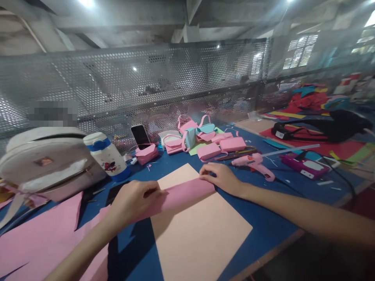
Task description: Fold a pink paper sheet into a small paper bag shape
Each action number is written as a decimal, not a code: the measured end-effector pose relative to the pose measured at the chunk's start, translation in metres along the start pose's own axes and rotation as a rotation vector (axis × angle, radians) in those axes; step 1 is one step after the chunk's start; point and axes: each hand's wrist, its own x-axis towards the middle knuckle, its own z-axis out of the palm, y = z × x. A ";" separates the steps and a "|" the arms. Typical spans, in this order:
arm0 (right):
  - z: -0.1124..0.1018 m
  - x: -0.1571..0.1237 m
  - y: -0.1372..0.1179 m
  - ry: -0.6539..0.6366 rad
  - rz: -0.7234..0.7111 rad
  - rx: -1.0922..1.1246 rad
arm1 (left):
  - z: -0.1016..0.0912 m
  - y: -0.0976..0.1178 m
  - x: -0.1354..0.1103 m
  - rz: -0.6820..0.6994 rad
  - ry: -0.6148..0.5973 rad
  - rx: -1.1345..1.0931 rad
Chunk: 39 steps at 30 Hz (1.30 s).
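**Pink strip across peach sheet, both hands on it**

Pink strip [187, 194]: lies crosswise over the peach sheet [202, 238], slanting up toward the right, its right end near that sheet's right-hand edge. The peach sheet lies on the blue table [258, 244], one corner pointing toward the far side.

Left hand [134, 201]: on the left part of the strip, fingers curled down over it and drawn together. Cannot tell whether the strip is pinched or only pressed.

Right hand [219, 177]: at the strip's far edge near its right end, fingers bent, thumb and forefinger tips close together at the paper. Pinch or press: cannot tell.

Left of the left forearm: large pink sheets [38, 242], partly overlapping. Behind them, a pale backpack [58, 160]; just beside it, a white bottle [101, 156] with blue lid and base, tilted in view.

Beyond the peach sheet: a group of small paper bags [208, 151], mostly pink, some light blue, several with strap handles. A phone [140, 136] stands propped behind the leftmost one, screen dark.

Right of the group: a pink glue gun [253, 162], a translucent stick [293, 150] extending from its rear, and a purple device [306, 166] nearby. A perforated metal screen [181, 78] spans the background.
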 end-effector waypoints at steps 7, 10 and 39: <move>0.015 0.010 -0.045 -0.183 -0.179 -0.197 | 0.001 0.033 0.000 -0.026 -0.015 0.017; 0.015 0.018 -0.057 -0.221 -0.123 -0.072 | 0.001 0.041 0.000 -0.012 0.002 -0.016; 0.034 0.028 -0.069 -0.452 -0.091 0.095 | 0.006 0.011 -0.061 -0.176 -0.004 -0.612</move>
